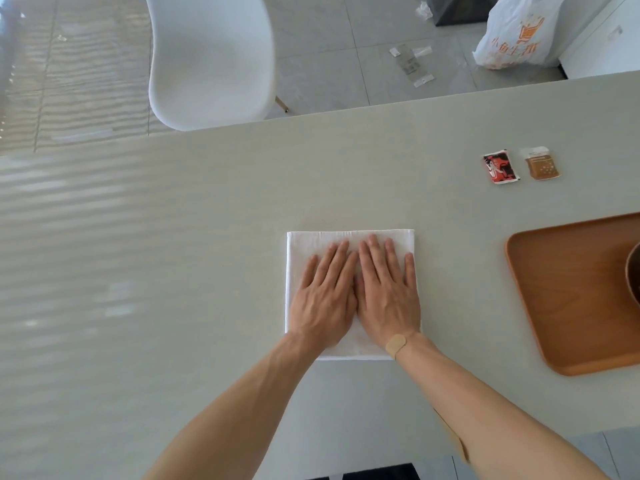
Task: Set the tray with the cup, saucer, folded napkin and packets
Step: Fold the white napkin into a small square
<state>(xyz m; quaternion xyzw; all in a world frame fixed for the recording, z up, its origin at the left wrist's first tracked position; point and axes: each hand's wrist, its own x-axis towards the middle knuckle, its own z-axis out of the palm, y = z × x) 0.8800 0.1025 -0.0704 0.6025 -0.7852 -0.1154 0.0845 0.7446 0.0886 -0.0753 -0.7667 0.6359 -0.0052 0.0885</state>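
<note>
A white napkin (311, 242) lies flat as a square on the pale table, in the middle of the view. My left hand (325, 292) and my right hand (388, 289) rest side by side on it, palms down, fingers straight. A red and black packet (501, 167) and a brown packet (541, 164) lie apart from each other at the far right of the table. A wooden tray (554, 306) sits at the right edge of the view. A dark round piece of crockery (634, 271) on it is mostly cut off, so I cannot tell what it is.
A white chair (211, 60) stands past the far edge of the table. On the floor behind are a white plastic bag (516, 32) and scraps of wrapper (410, 62). The table's near edge runs along the bottom right.
</note>
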